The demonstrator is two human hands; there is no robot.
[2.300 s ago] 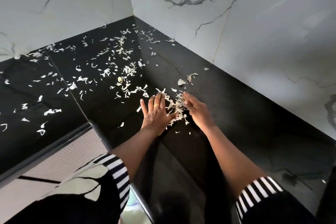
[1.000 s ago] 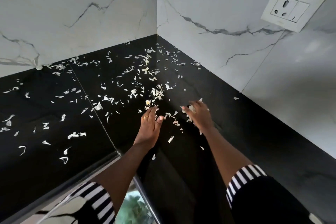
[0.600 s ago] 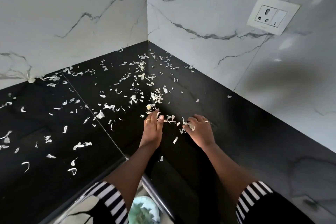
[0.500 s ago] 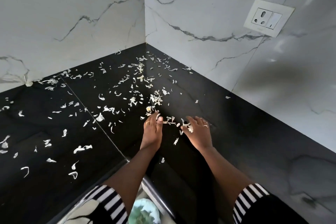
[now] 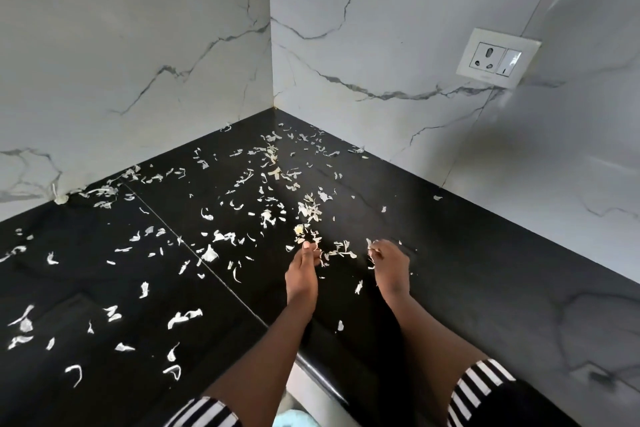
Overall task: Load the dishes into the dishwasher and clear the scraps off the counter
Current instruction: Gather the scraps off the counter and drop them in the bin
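Two marble-patterned walls [image 5: 138, 55] meet in a corner above the black counter [image 5: 485, 270], and I take that corner as my landmark. The walls are pale grey-white with thin dark veins; on the wall running right from the corner sits a white socket plate [image 5: 497, 57] with a rocker switch, well away from the corner and above the counter. The counter is glossy black stone, mirroring the walls faintly, and a thin seam [image 5: 194, 253] crosses it diagonally, left of the corner and running toward me.

The scraps [image 5: 270, 184] are small pale slivers, off-white with a few yellowish bits, curled and thin like peelings. I see them strewn from right at the corner outward along the left wall's foot and across both sides of the seam, thickest in a band leading from the corner toward me. The counter along the right wall, out from the corner, carries only a few stray pieces.

Both hands are down on the counter at the near end of that band. My left hand [image 5: 303, 270] has its fingers drawn together with the tips among a small cluster of scraps; my right hand [image 5: 389, 265] is loosely curled, its fingertips pinching a pale sliver. Striped sleeves [image 5: 478, 388] show at the bottom edge.
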